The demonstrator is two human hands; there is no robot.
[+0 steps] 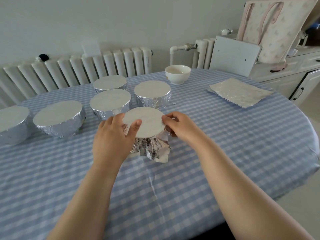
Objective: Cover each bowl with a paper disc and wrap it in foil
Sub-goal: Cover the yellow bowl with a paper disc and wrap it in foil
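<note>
Foil-wrapped bowls (58, 122) crowd the left of the tabletop (225, 153), the nearest just beside my left hand (112, 137), whose thumb presses the paper disc (144, 121) onto the bowl I am working on. My right hand (178, 126) pinches the disc's far edge over the crumpled foil (150, 148). I judge the disc could slide or the thin foil tear if I tug unevenly; further right, one bare bowl (177, 74) and a spare foil sheet (240, 92) wait, well apart.
</note>
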